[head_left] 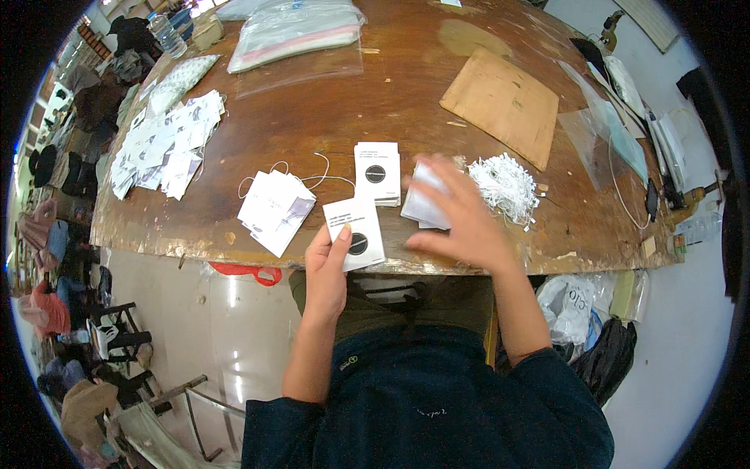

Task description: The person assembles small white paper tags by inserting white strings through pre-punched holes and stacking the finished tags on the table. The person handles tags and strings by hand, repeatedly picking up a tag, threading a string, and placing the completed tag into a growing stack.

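Observation:
Near the table's front edge, my left hand [332,258] pinches a white hang tag [367,246] with a black round mark, thumb on its face. Just beyond it lies a stack of matching tags [377,160]. My right hand [461,211], slightly blurred, has its fingers spread over a stack of pale cards [426,205]; whether it touches them I cannot tell. To the left of my left hand sits a small pile of strung tags [275,209], their loops of cord sticking out. A heap of white tag strings [504,189] lies right of my right hand.
The wooden table [312,117] holds a large spread of tags [168,148] at left. Clear plastic bags [297,35] lie at the back, a brown board [504,105] at right. Stuffed plastic bags [570,305] stand below the right edge. A metal-framed rack [195,414] is at lower left.

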A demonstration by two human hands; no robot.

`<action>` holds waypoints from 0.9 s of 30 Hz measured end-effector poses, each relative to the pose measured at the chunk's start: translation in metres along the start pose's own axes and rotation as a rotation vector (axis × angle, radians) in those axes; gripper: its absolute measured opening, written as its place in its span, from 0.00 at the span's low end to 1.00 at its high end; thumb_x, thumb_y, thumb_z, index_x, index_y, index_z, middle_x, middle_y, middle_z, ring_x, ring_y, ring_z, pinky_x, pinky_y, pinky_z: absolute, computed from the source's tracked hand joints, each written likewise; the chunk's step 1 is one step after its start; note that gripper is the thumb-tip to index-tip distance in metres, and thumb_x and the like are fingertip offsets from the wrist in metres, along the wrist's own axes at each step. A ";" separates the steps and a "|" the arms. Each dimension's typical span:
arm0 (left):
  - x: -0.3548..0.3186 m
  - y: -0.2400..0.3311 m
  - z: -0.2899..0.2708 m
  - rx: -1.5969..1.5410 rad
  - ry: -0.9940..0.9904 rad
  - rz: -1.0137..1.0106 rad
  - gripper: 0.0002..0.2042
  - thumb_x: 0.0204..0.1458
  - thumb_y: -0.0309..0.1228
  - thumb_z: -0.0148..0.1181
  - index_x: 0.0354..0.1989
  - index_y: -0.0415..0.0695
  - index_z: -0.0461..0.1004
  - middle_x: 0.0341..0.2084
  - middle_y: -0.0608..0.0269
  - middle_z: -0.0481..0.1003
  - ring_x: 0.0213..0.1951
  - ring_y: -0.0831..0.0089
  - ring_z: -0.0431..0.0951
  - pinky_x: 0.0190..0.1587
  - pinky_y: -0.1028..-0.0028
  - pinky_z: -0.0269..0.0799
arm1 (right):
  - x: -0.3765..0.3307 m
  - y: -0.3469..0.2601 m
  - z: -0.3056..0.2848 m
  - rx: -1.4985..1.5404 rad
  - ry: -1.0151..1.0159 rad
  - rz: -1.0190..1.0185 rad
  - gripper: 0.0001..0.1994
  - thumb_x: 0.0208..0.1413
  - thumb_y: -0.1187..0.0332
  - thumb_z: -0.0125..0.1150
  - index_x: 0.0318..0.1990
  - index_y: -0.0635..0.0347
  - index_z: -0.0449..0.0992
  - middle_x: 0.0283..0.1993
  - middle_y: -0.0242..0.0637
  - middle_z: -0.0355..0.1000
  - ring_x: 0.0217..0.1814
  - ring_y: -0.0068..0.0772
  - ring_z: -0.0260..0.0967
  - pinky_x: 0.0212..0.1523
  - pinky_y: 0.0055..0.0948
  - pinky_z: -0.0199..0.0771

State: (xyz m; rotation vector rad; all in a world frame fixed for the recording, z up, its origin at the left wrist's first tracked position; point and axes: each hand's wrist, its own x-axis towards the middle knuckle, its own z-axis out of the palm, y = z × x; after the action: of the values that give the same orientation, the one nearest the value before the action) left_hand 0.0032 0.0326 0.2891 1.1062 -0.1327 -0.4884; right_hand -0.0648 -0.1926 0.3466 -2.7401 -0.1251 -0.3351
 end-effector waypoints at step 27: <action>-0.008 -0.006 0.007 -0.070 -0.121 -0.073 0.21 0.68 0.41 0.49 0.61 0.37 0.68 0.52 0.58 0.76 0.51 0.71 0.78 0.55 0.68 0.73 | -0.006 -0.043 0.011 0.137 0.021 -0.219 0.43 0.38 0.51 0.78 0.67 0.45 0.67 0.75 0.36 0.56 0.80 0.54 0.43 0.72 0.61 0.44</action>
State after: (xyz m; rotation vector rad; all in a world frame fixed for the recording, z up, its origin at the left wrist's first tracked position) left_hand -0.0083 0.0280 0.2885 1.0159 -0.1799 -0.6213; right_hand -0.0736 -0.1485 0.3509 -2.5903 -0.4277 -0.3993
